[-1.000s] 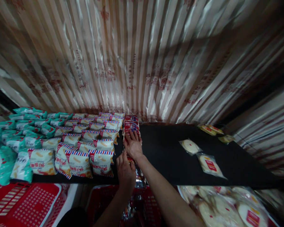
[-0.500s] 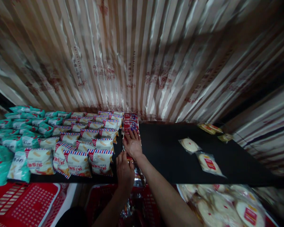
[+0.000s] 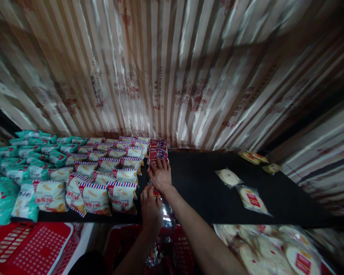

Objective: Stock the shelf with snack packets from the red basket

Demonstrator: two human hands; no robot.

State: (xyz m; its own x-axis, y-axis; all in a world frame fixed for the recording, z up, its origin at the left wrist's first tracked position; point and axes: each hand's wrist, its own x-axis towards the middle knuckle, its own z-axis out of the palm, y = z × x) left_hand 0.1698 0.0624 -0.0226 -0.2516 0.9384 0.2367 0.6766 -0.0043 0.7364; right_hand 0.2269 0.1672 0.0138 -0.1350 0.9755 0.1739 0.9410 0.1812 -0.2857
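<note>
Striped sheeting (image 3: 166,76) backs a black table (image 3: 197,191). At centre, the right hand (image 3: 161,177) lies open on a row of red packets (image 3: 158,153); the left hand (image 3: 151,206) bends at its near end, grip unclear. Silvery wrapping (image 3: 167,215) reaches the lower edge; uneven pressure could slide packets off or jostle neighbouring striped bags (image 3: 122,196).

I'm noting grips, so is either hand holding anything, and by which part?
The right hand lies on the flat, dark-red plastic packets, the left hand nearer the person; whether either grips one cannot be told.
</note>
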